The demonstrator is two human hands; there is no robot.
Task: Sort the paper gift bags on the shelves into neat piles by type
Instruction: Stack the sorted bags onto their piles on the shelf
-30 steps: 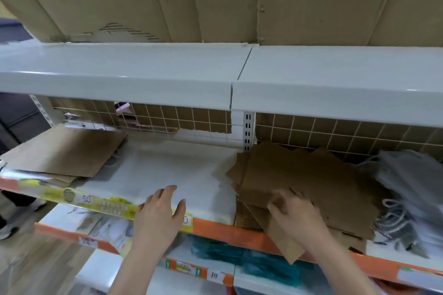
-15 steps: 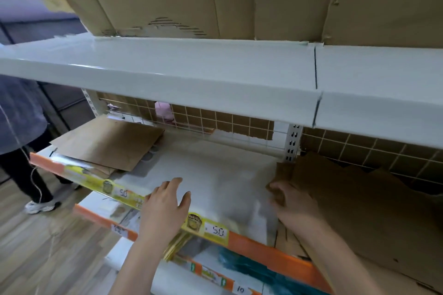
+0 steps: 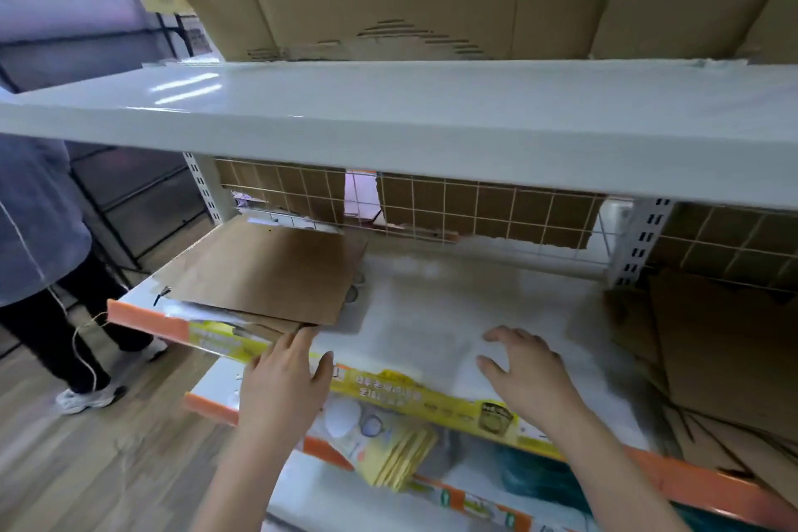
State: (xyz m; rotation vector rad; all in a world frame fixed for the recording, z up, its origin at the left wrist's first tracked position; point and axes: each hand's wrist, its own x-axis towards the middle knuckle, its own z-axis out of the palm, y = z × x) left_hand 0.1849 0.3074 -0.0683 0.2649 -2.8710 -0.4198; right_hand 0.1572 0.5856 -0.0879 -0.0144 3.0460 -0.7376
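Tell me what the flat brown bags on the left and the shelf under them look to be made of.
Flat brown bags: apparently kraft paper, matte, thin sheet edges, uniform tan. Shelf: probably painted metal, smooth white, faintly glossy like the shelf above; the slotted upright points that way.

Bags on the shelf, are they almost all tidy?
Not yet. One brown stack lies fairly neat at the left. Both hands are empty: the left hand reaches toward that stack and the right hand hovers over the bare shelf. The messy brown pile at the right still needs sorting.
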